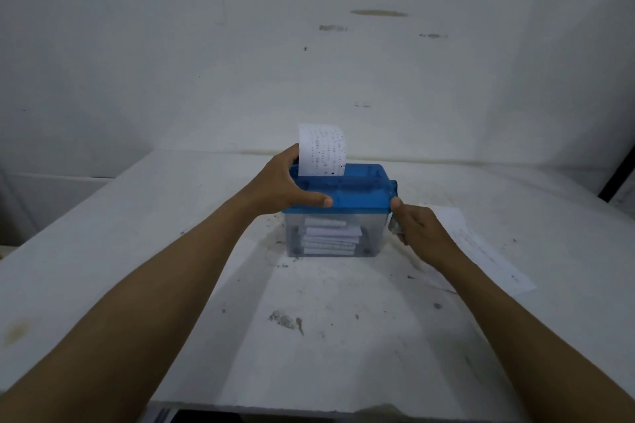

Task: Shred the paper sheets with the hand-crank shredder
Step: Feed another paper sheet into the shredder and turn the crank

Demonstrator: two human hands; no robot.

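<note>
- Broadly, a white wall (240, 45) is filling the upper half of the view, carrying a few brownish smears and small dark specks.
- A white table (144, 251) is stretching from the wall toward the camera, its surface showing grey scuffs and scattered dark crumbs.
- Two bare forearms are reaching in from the bottom corners and converging on the middle of the table.
- The hand-crank shredder (343, 187) is standing upright at the table's centre, its blue top sitting on a clear bin (295, 233).
- Loose paper sheets (481, 247) are lying flat on the table just right of the shredder, partly under the right forearm.
- White shredded paper (331, 237) is piling up inside the clear bin, reaching to just below the blue top.
- The left hand (278, 182) is spreading wide over the left end of the blue top, thumb pressing along the near edge and fingers wrapping the far side, gripping the shredder.
- The right hand (417, 233) is curling closed at the shredder's right side around a small greyish crank handle (393, 225), thumb pointing up against the blue corner.
- A printed paper sheet (321, 151) is standing up out of the slot in the blue top, its upper edge curling backward, just beside the left fingers.
</note>
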